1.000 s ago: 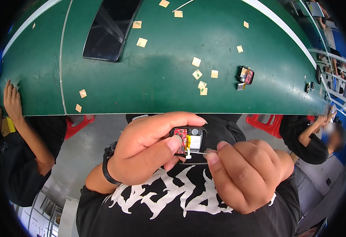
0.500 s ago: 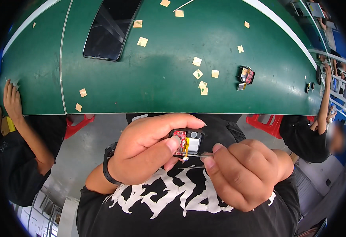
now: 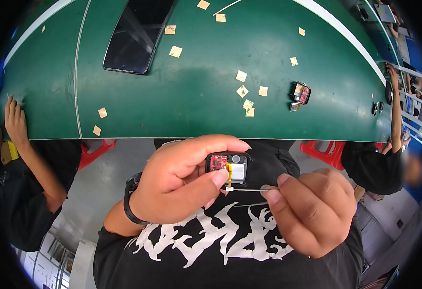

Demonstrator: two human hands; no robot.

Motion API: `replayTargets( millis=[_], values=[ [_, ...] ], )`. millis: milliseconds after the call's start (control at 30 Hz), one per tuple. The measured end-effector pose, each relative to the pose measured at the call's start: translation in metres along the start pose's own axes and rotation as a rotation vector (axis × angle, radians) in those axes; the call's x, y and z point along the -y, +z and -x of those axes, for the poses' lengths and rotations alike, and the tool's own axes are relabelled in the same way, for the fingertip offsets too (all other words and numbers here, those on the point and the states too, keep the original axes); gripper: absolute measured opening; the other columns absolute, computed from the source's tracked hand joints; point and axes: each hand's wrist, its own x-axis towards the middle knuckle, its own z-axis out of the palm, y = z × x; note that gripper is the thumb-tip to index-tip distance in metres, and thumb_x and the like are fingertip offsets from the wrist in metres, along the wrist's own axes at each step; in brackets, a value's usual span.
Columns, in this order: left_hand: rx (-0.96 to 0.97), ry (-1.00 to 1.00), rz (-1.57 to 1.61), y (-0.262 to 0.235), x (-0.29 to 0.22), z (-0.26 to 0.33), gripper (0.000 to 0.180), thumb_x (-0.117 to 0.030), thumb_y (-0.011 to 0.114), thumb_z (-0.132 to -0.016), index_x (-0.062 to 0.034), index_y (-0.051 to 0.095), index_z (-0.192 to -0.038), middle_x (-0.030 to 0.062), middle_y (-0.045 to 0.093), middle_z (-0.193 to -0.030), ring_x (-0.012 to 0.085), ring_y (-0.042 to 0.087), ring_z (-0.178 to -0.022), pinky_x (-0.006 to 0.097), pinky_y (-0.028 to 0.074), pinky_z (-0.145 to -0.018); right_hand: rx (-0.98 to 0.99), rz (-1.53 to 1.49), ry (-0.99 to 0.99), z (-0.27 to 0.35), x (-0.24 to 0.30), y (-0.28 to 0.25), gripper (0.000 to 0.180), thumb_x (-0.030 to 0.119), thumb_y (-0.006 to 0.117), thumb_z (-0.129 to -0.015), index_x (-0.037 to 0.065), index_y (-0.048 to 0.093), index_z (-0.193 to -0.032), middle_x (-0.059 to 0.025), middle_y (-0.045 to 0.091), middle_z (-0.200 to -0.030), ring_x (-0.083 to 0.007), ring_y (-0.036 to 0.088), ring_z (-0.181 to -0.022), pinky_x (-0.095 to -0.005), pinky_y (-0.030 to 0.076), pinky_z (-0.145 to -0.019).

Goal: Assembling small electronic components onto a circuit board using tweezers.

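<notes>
My left hand (image 3: pixel 172 180) is closed around a small black device case (image 3: pixel 247 166), open side up, like a smartwatch housing. A red circuit board (image 3: pixel 217 162) and a silver battery (image 3: pixel 238 173) lie inside it. My left thumb presses near a yellow ribbon cable (image 3: pixel 229 174), which hangs over the case's near edge and ends in a small white connector (image 3: pixel 229 189). My right hand (image 3: pixel 317 212) pinches thin metal tweezers (image 3: pixel 252 190). One prong reaches the white connector; the other lies lower, apart from it, against my dark shirt.
Across the green table (image 3: pixel 196 101) lie several small yellowish squares (image 3: pixel 241 76) and a black phone (image 3: pixel 136 38). A second opened case (image 3: pixel 301 92) with a battery sits at right. Other people's arms (image 3: pixel 40 164) rest at both sides, near red stools (image 3: pixel 322 153).
The tweezers and my right hand have shifted right and slightly down. More of the case's inside shows as my left hand tilts it a little; the ribbon end sits slightly further right.
</notes>
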Motion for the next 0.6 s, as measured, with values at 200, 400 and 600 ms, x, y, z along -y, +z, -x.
replayTargets(
  millis=[200,400,600],
  values=[
    [-0.012,0.020,-0.039,0.002,-0.002,-0.001,0.035,-0.003,0.055,-0.101,0.0097,0.056,-0.133,0.0056,0.063,-0.084,0.0049,0.054,-0.060,0.020,0.044,-0.056,-0.043,-0.082,0.067,0.003,-0.003,0.000,0.018,0.002,0.077,-0.065,-0.001,0.067,-0.079,-0.0100,0.065,-0.077,-0.0182,0.056,-0.062,-0.0266,0.038,-0.045],
    [-0.029,0.081,-0.246,0.001,-0.010,0.000,0.033,-0.004,0.056,-0.102,0.0105,0.058,-0.131,0.0056,0.064,-0.082,0.0052,0.056,-0.058,0.020,0.043,-0.052,-0.070,-0.063,0.083,-0.002,-0.001,0.000,0.018,0.002,0.077,-0.064,-0.001,0.068,-0.080,-0.0094,0.065,-0.076,-0.0176,0.056,-0.062,-0.0264,0.036,-0.044],
    [-0.117,-0.007,-0.141,0.007,-0.023,-0.001,0.042,0.001,0.052,-0.095,0.0115,0.056,-0.135,0.0087,0.067,-0.086,0.0064,0.059,-0.059,0.020,0.046,-0.053,0.019,-0.002,0.081,-0.011,0.004,-0.006,0.031,0.006,0.080,-0.065,-0.004,0.070,-0.092,-0.0142,0.067,-0.082,-0.0176,0.055,-0.060,-0.0272,0.037,-0.043]
  ],
)
